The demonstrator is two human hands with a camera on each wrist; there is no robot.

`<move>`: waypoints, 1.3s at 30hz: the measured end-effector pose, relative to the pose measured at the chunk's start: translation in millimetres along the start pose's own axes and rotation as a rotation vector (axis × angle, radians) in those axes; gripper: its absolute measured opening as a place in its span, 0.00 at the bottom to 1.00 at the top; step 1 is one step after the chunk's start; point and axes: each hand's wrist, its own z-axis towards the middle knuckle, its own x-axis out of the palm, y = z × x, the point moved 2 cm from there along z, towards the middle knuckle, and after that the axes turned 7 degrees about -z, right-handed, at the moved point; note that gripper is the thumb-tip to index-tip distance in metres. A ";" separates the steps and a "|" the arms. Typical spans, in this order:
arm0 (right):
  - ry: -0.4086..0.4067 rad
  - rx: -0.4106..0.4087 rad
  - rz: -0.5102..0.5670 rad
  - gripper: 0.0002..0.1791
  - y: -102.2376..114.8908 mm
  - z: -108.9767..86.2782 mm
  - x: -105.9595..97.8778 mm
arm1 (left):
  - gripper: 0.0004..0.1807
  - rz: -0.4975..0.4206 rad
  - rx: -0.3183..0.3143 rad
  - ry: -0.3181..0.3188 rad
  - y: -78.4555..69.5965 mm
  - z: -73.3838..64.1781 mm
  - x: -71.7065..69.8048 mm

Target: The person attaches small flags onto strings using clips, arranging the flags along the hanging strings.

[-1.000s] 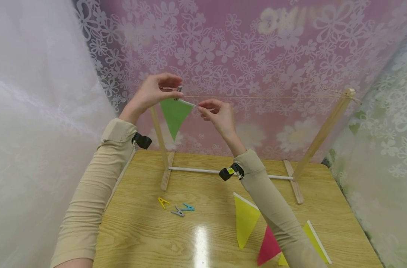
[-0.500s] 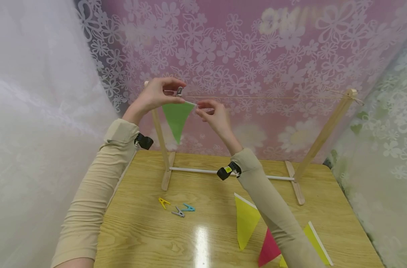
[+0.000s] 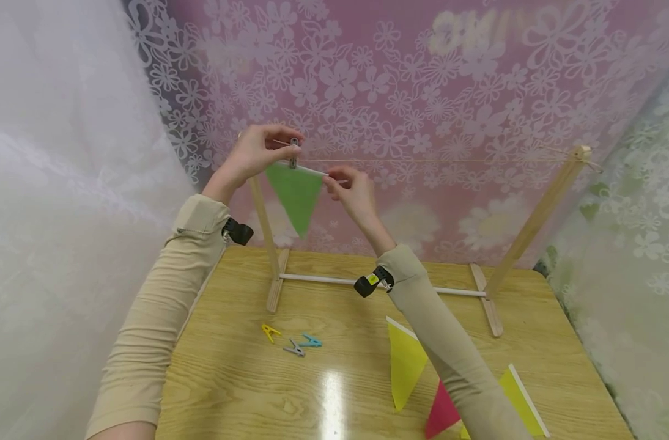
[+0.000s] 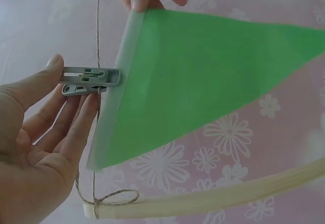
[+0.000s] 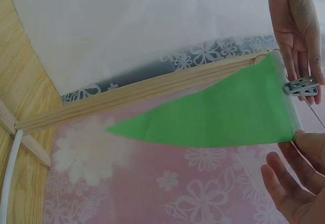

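A green triangular pennant (image 3: 297,197) with a white top edge hangs just under a thin twine line (image 3: 422,161). My left hand (image 3: 254,154) pinches a grey clothespin (image 4: 91,76) between thumb and fingers. In the left wrist view the clothespin lies across the twine, its tip overlapping the middle of the pennant's white edge (image 4: 122,64). At the other end of that edge, my right hand (image 3: 356,190) pinches the pennant's corner between thumb and finger. The right wrist view shows both hands along the edge, with the pennant's point (image 5: 119,129) free.
Wooden posts (image 3: 538,223) hold the twine, joined low by a white rod (image 3: 320,279). On the table (image 3: 230,379) lie a yellow clothespin (image 3: 269,333), a blue one (image 3: 311,341) and a grey one (image 3: 294,348). Yellow pennants (image 3: 405,366) and a red one (image 3: 442,412) lie near my right sleeve.
The pennant has shifted slightly right, and its corner stays in my right hand. My left thumb has moved up off the white edge, so the grey clothespin shows over it.
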 end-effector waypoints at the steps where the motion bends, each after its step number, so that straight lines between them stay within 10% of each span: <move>1: -0.009 -0.003 0.005 0.14 1.0 0.3 0.0 | 0.22 -0.004 -0.001 -0.004 -0.1 -0.1 -0.5; 15: -0.065 -0.093 -0.024 0.12 20.9 1.5 -3.2 | 0.16 -0.133 0.015 -0.127 0.3 0.2 -3.9; 39: -0.054 -0.069 -0.041 0.13 24.6 1.4 -0.7 | 0.23 -0.064 -0.027 -0.012 2.7 -2.2 -3.1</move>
